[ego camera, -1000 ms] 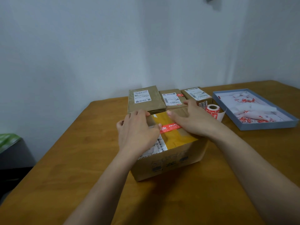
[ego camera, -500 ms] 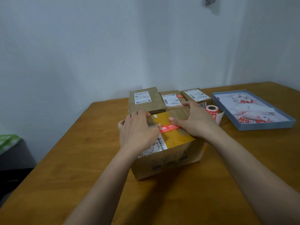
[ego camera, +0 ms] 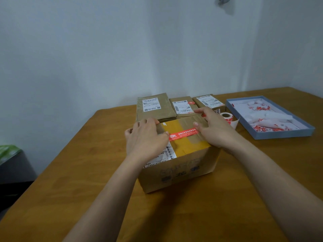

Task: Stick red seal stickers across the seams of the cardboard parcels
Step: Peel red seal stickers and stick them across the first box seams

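A large cardboard parcel sits in the middle of the wooden table, its top sealed with yellow tape. A red seal sticker lies across the taped seam. My left hand rests flat on the left part of the top, fingers reaching to the far edge. My right hand lies on the right part, thumb near the sticker's right end. Three smaller parcels stand in a row behind. A roll of red stickers sits just right of my right hand.
A shallow blue-grey tray at the right holds several peeled white backing strips with red scraps. A white wall stands close behind the table. A dark bin with a green bag is off the table's left edge.
My hands have slid slightly apart along the sticker, showing more of its red strip. The parcel has stayed in place.
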The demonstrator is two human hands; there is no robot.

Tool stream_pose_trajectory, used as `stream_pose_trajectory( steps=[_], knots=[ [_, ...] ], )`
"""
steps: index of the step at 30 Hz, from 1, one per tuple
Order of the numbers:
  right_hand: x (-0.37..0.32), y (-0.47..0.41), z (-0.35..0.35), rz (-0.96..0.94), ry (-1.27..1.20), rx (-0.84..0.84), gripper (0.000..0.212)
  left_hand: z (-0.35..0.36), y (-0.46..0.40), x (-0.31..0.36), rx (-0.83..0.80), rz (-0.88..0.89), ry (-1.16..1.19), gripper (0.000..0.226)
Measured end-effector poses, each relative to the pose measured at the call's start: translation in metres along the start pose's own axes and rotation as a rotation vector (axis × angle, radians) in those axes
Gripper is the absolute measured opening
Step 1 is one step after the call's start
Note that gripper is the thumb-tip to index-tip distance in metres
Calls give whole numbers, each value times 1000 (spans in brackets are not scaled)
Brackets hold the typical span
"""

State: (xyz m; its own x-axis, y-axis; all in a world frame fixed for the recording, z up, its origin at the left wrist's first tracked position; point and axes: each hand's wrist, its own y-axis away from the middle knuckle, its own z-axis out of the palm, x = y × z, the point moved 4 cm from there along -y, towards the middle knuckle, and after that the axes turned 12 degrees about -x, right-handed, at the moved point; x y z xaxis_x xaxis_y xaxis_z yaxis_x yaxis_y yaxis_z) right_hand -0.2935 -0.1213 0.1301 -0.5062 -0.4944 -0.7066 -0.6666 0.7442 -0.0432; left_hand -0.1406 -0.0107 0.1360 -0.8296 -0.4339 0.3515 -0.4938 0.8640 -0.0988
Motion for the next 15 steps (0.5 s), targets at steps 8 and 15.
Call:
stream_pose_trajectory(
  steps=[8, 15],
  knots=[
    [-5, -1, 6, 10, 30, -106, 90, 3, -3, 2, -66, -32, -86, 74],
    [-7, -4, 7, 73, 73, -155, 98, 2, -7, -1, -89, -27, -72, 74]
  ],
)
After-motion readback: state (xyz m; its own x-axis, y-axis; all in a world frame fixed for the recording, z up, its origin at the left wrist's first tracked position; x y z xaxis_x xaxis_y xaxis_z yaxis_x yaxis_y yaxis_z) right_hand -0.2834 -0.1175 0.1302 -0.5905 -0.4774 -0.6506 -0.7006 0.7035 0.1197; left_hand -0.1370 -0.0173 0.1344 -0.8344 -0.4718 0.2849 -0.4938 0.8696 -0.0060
